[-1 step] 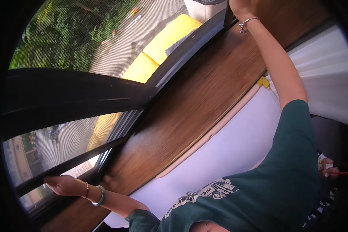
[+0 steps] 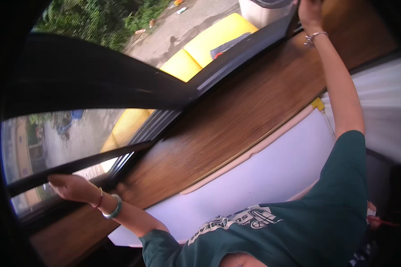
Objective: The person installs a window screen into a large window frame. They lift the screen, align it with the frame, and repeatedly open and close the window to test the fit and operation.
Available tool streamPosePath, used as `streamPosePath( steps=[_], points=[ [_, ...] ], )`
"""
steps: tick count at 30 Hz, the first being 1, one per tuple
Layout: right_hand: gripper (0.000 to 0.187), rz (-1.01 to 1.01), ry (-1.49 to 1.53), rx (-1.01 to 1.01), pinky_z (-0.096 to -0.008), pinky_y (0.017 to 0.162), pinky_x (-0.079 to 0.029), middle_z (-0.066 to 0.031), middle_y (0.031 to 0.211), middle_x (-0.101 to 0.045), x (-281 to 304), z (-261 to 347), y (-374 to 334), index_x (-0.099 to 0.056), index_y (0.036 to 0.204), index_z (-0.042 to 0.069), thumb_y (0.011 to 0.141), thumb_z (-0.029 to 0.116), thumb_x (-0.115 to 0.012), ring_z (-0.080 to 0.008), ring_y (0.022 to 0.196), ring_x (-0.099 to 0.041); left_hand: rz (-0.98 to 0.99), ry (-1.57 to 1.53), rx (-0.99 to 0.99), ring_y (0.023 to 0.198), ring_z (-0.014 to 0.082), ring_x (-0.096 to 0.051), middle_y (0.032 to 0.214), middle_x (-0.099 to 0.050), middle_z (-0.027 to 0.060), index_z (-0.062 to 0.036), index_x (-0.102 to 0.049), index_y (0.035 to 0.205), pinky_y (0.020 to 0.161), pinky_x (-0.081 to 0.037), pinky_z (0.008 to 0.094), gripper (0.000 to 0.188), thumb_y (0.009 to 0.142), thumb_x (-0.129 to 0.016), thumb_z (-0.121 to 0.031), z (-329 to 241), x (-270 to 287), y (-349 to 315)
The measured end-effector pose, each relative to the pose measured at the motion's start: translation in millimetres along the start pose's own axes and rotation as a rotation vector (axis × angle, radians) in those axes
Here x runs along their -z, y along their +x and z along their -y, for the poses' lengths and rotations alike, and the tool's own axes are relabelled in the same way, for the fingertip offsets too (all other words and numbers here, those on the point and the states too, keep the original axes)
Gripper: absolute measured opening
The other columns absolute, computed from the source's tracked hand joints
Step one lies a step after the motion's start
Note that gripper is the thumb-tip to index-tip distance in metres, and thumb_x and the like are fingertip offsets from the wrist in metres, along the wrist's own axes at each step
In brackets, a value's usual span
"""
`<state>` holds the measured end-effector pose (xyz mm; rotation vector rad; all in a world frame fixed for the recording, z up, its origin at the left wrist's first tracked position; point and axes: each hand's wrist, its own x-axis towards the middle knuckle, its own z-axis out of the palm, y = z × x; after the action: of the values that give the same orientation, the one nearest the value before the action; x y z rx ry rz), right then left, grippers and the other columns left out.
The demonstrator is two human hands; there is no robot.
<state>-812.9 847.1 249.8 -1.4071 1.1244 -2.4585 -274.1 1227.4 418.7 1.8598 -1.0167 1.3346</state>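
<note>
My left hand [image 2: 73,188] is at the dark bar of a sliding window sash [image 2: 100,160] on the left, fingers curled against it and partly hidden. A red cord bracelet and a pale green bangle [image 2: 113,207] circle that wrist. My right arm stretches to the far right, where my right hand [image 2: 310,14] closes at the dark upright window frame [image 2: 294,24]; the top of the picture cuts off part of its fingers. A beaded silver bracelet [image 2: 314,39] hangs at that wrist. Between my hands runs the window's dark track [image 2: 236,55].
A brown wooden sill [image 2: 218,120] lies below the window, with a white padded board [image 2: 263,164] along its near edge. A yellow corner piece [image 2: 317,104] and white curtain [image 2: 383,102] are at right. Outside are yellow seats [image 2: 218,38] and greenery. Another person's hand [image 2: 371,209] shows at lower right.
The view has shifted, so the window and my left hand sit higher in the picture and my right hand farther right. Both hands stay at the window.
</note>
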Motion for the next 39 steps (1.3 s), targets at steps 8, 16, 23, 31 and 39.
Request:
streamPosePath(
  steps=[8,16,23,31,39],
  points=[
    [0.049,0.337,-0.09,-0.234,-0.0259,0.072,-0.04,-0.0024,0.085,-0.052,-10.6,76.3,-28.7,-0.047,0.095,0.003,0.089,0.052,-0.045,-0.0126,0.08,-0.048,0.097,-0.321,0.237,0.061,0.0198,-0.054,0.077,-0.058,0.013,0.0085,-0.05,0.101,0.055,-0.044,0.0292,0.049,0.086,-0.057,-0.038,-13.4,2.3,-39.7],
    [0.077,0.306,-0.237,-0.256,-0.035,0.099,-0.03,-0.0161,0.131,-0.035,-6.6,73.6,-26.3,-0.033,0.128,-0.006,0.086,0.059,-0.042,-0.0235,0.116,-0.038,0.018,-0.426,0.123,0.048,0.0083,-0.044,0.058,-0.047,-0.0003,0.0017,-0.048,0.096,0.045,-0.036,0.0197,0.05,0.077,-0.068,-0.041,-11.3,-11.1,-31.2],
    [0.089,0.396,-0.01,-0.481,-0.0375,0.105,-0.025,-0.0143,0.14,-0.027,-18.3,91.9,-32.7,-0.022,0.135,-0.005,0.083,0.066,-0.037,-0.0252,0.124,-0.033,0.247,-0.799,0.428,0.049,0.0045,-0.023,0.055,-0.025,-0.0044,0.0011,-0.04,0.102,0.043,-0.021,0.0179,0.059,0.07,-0.076,-0.033,4.8,21.5,-105.6],
    [0.095,0.383,0.126,-0.653,-0.0391,0.106,-0.027,-0.0131,0.134,-0.037,-12.8,100.1,-34.9,-0.034,0.13,-0.003,0.074,0.074,-0.039,-0.027,0.121,-0.036,0.744,-1.399,1.969,0.059,0.0038,-0.034,0.077,-0.04,-0.005,-0.0094,-0.046,0.089,0.054,-0.033,0.0186,0.036,0.092,-0.044,-0.045,-36.3,14.8,-293.7],
    [0.097,0.407,0.126,-0.653,-0.0425,0.106,-0.028,-0.011,0.135,-0.038,-12.0,92.0,-25.2,-0.035,0.131,0.0,0.071,0.075,-0.041,-0.0279,0.12,-0.039,0.546,-1.376,1.404,0.08,0.0182,-0.053,0.087,-0.059,0.0091,0.0008,-0.048,0.105,0.074,-0.044,0.0298,0.027,0.093,-0.046,-0.024,-41.6,-32.8,-298.0]
  ],
)
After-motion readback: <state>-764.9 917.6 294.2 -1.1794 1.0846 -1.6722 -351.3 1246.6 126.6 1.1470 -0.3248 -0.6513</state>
